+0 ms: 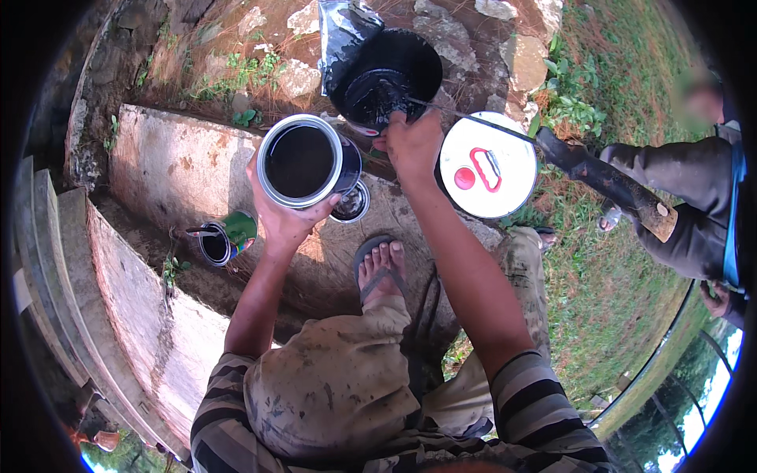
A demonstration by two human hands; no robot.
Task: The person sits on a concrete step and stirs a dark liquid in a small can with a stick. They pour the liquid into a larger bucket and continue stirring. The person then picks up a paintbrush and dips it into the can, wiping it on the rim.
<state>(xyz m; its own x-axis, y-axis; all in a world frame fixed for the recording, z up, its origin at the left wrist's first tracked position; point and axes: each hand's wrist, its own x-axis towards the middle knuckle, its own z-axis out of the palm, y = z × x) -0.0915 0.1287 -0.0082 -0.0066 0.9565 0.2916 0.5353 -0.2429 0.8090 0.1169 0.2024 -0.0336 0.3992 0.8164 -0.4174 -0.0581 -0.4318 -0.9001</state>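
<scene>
My left hand (284,217) holds up a round metal can (303,162) from below; the can is open and full of dark liquid. My right hand (412,142) is closed on the near rim of a black bucket (390,71) that stands on stony ground and has dark liquid inside. A thin wire (481,122) runs from that hand toward the right. A small round can lid (352,203) lies on the concrete slab (181,169) just under the can.
A white round lid (487,164) with red marks lies right of my right hand. A green can (229,235) with a brush sits in the trench at left. My sandalled foot (381,268) rests on the slab. Another person's sleeve (694,189) and a wooden stick (611,185) reach in from the right.
</scene>
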